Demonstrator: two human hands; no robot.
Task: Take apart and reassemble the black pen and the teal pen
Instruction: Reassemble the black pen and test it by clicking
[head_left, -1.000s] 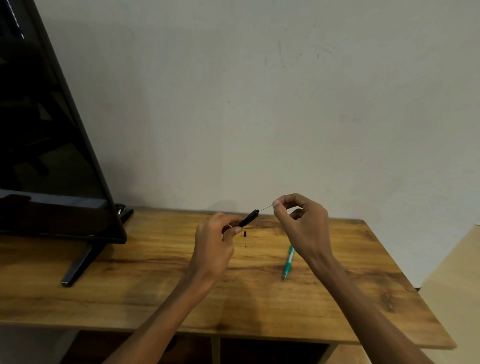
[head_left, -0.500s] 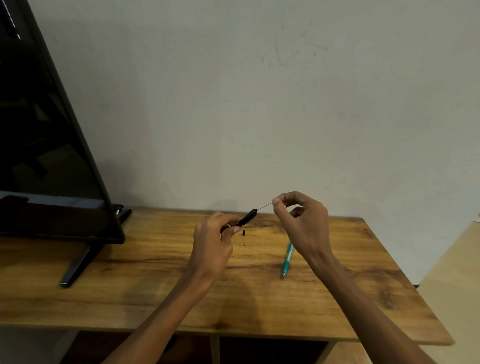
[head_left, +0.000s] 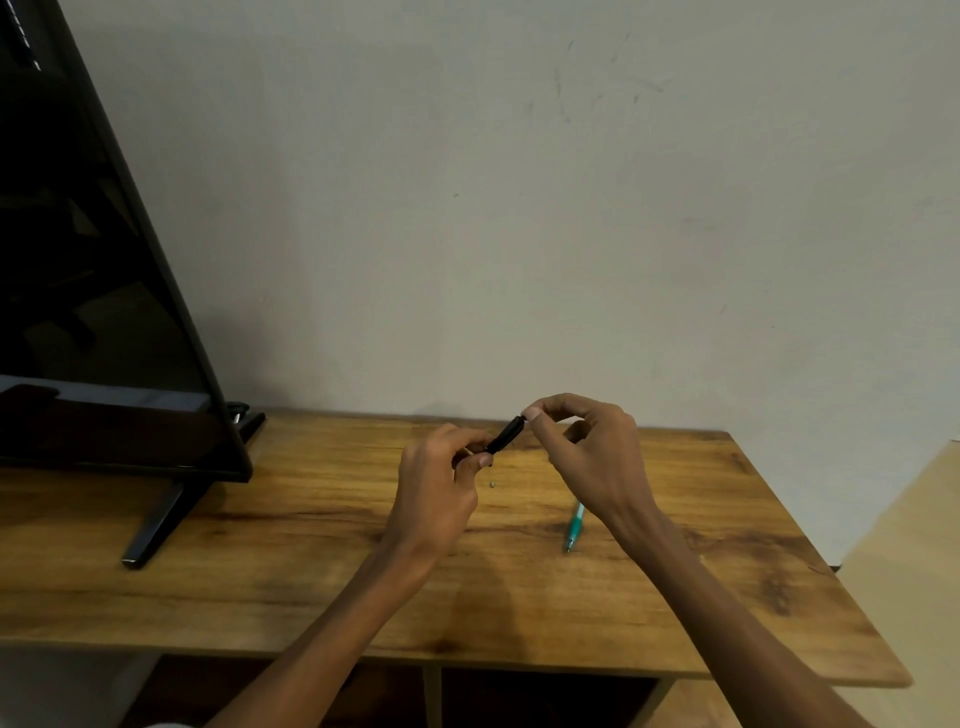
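Note:
My left hand (head_left: 439, 488) grips the lower end of the black pen barrel (head_left: 505, 435), which slants up to the right above the table. My right hand (head_left: 587, 452) pinches at the barrel's upper end with thumb and forefinger; the thin refill seen earlier is hidden, apparently inside the barrel. A tiny pen part (head_left: 492, 484) lies on the wood below the barrel. The teal pen (head_left: 574, 526) lies on the table, partly covered by my right wrist.
A wooden table (head_left: 260, 561) stands against a pale wall. A black TV (head_left: 98, 322) on a stand foot (head_left: 156, 525) fills the left side. Open shelves show beneath the table's front edge.
My right hand has moved left to the barrel's tip, and the thin refill that stuck out between the hands is no longer visible.

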